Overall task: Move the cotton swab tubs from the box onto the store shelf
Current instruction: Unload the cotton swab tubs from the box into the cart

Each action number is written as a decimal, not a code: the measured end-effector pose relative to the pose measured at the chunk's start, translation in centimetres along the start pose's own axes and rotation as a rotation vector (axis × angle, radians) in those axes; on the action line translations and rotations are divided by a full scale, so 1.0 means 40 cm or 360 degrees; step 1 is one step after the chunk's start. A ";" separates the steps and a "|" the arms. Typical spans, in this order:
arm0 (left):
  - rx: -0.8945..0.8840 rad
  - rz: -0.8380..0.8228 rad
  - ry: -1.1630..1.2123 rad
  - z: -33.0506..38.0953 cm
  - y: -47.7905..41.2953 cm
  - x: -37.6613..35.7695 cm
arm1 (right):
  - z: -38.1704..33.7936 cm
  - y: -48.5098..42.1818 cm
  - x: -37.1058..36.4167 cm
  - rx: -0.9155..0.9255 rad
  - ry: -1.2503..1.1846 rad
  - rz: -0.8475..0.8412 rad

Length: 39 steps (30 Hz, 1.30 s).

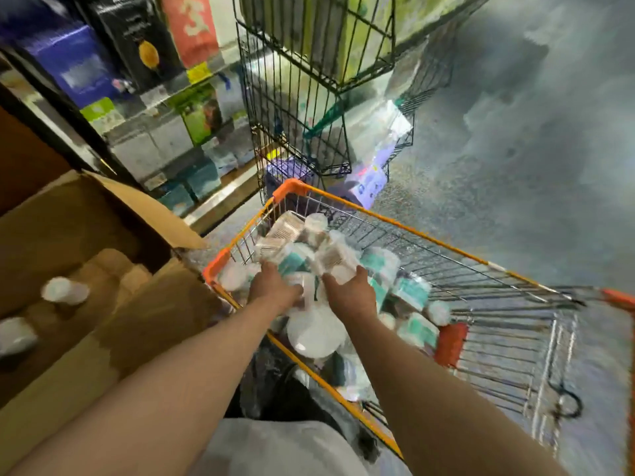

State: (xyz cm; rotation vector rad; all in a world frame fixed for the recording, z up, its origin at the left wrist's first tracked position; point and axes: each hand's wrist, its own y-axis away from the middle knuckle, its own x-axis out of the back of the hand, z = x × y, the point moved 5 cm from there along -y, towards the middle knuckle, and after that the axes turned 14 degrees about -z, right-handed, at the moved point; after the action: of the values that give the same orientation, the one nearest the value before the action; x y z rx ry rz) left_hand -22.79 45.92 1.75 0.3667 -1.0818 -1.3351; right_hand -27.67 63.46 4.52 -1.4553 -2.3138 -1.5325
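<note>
- The left hand [275,286] and the right hand [350,290] reach side by side into an orange-rimmed wire cart [412,231], with both bare forearms stretched out over its near corner.
- Both hands sit against a heap of cotton swab tubs [309,242] piled in the cart's left end. The fingertips are lost among the tubs and in blur, so it cannot be told whether either hand grips one or only touches them.
- A tub with a round white lid [316,331] lies just below the hands, between the wrists.
- An open cardboard box [137,304] stands to the left, touching the cart, with one white-capped tub [65,290] visible inside.
- The store shelf [220,192] runs along the upper left, stocked with boxed goods.
- A black wire rack [295,97] stands on the grey floor [532,166] beyond the cart.
</note>
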 end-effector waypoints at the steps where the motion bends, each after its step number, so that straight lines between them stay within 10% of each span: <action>1: -0.0019 -0.0011 -0.0002 0.007 -0.007 -0.015 | 0.009 0.002 0.010 -0.0011 0.0027 0.0058; 5: -0.0162 0.0024 0.0017 0.025 -0.014 0.001 | -0.035 0.007 0.023 0.0080 0.0092 0.0293; 15: -0.0137 0.0479 0.0460 -0.202 -0.044 0.407 | -0.436 -0.010 -0.328 0.0636 0.0422 -0.0172; 29: 0.0461 0.0671 0.1288 -1.038 -0.094 0.786 | -0.717 -0.047 -1.224 0.0725 0.1146 -0.0985; 39: 0.0905 0.0780 0.1046 -1.477 -0.297 0.864 | -0.716 -0.257 -1.711 0.1034 0.2267 -0.1234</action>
State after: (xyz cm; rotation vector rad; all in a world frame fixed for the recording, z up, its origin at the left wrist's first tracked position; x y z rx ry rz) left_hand 12.39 -8.91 -22.35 0.8313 -0.8835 -0.3935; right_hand -8.69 -4.93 -19.39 0.6482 -1.9185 -0.9860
